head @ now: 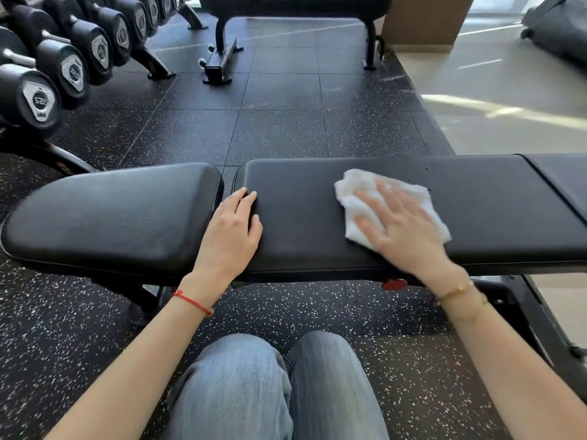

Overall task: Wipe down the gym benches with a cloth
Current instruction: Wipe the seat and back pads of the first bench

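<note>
Head view: a crumpled white terry cloth [392, 204] lies flat on the long black padded back section [317, 217] of the nearest gym bench, toward its right half. The right hand [401, 231] presses down on it with fingers spread and flat, pinning it under the palm rather than gripping it; the hand is blurred, so the stroke's direction is hard to judge. The left hand [233, 230] rests empty at the pad's left end, fingers loosely extended, beside the gap to the rounded black vinyl seat pad [111, 217]. The wiping step looks under way on this pad. A few small specks [427, 169] sit just beyond the cloth. Next, the cloth likely needs sweeping across those, then the seat pad and the second black bench [295, 4] across the speckled rubber floor [279, 122].
</note>
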`<state>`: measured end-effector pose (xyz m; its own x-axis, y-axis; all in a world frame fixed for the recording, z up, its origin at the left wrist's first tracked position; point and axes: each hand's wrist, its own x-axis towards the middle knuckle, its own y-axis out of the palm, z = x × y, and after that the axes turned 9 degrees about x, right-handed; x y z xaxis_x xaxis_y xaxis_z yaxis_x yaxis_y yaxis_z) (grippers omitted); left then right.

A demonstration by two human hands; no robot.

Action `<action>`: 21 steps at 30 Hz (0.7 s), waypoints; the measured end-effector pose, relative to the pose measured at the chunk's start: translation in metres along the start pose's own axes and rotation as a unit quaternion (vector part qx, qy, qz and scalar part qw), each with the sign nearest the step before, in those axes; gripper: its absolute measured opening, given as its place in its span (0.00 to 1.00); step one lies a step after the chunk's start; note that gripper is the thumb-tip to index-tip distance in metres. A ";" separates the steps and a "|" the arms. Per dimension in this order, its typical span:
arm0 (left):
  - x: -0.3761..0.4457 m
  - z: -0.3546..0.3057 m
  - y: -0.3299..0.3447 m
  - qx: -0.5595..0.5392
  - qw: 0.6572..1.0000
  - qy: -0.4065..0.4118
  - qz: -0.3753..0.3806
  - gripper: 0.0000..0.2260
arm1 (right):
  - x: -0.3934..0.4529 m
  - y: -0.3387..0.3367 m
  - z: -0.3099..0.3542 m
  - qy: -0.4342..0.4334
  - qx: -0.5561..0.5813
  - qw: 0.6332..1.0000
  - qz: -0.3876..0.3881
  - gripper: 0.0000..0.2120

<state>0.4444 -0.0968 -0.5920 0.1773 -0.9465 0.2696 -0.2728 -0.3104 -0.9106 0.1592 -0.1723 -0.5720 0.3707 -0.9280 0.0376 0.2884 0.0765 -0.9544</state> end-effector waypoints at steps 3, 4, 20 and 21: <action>0.001 -0.004 0.001 -0.030 0.999 -0.011 -0.010 0.18 | 0.033 -0.006 -0.010 0.076 0.000 0.997 -0.005 0.28; 0.002 -0.006 0.001 -0.042 0.999 -0.019 -0.012 0.18 | 0.037 -0.005 -0.002 0.072 -0.001 0.997 -0.006 0.27; 0.005 -0.028 0.016 -0.020 0.998 -0.025 -0.056 0.18 | 0.061 -0.008 -0.007 0.063 0.009 0.998 0.006 0.27; 0.005 -0.028 0.016 -0.020 0.998 -0.025 -0.057 0.18 | 0.069 -0.004 0.004 0.055 0.012 0.998 0.014 0.27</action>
<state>0.4148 -0.1095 -0.5969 0.2561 -0.8992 0.3547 -0.2844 -0.4208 -0.8614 0.1876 -0.2354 -0.5645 0.2794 -0.9599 -0.0225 0.3014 0.1100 -0.9471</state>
